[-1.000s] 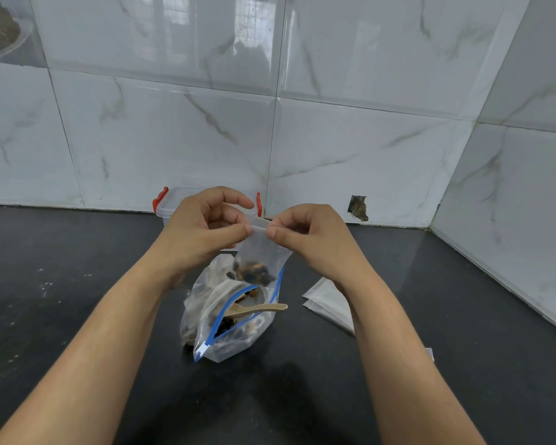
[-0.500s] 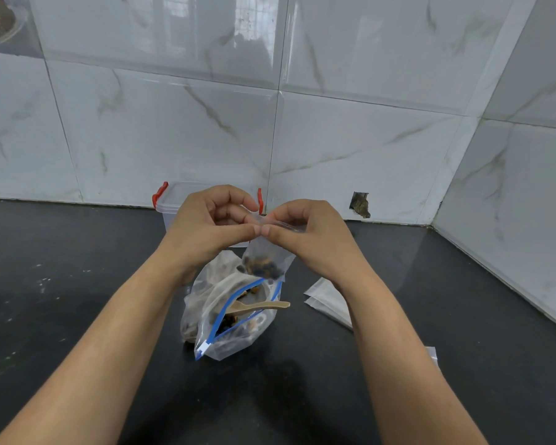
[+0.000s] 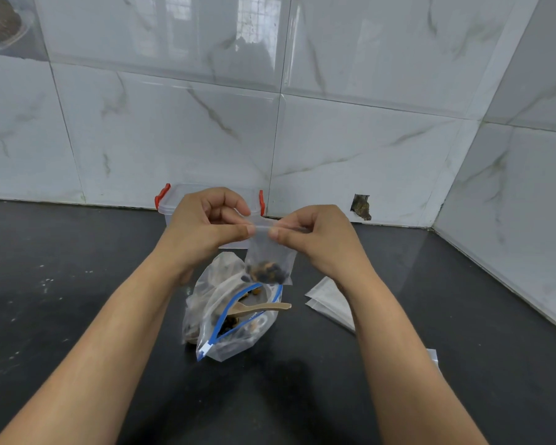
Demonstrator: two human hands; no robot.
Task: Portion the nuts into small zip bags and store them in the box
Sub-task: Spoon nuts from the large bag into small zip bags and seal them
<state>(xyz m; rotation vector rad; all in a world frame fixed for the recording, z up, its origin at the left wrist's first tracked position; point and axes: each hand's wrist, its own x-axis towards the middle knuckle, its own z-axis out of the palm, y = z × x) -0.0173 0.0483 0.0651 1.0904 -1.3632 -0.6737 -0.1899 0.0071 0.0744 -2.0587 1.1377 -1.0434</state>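
A small clear zip bag (image 3: 268, 255) with dark nuts in its bottom hangs in the air above the counter. My left hand (image 3: 206, 226) and my right hand (image 3: 315, 236) each pinch its top strip between thumb and forefinger, thumbs a little apart. Below it lies a big clear bag of nuts (image 3: 228, 319) with a blue zip edge, open, with a wooden spoon (image 3: 260, 308) sticking out of its mouth. Behind my hands stands a clear plastic box (image 3: 174, 203) with red clips, mostly hidden by my left hand.
A stack of flat small bags (image 3: 331, 303) lies on the black counter (image 3: 77, 284) to the right of the big bag, and another flat bag corner (image 3: 432, 356) shows beside my right forearm. Marble-tiled walls close the back and right side.
The pinching thumbs, which met in the middle half a second ago, have slid apart along the small bag's top strip. The bag hangs slightly further right.
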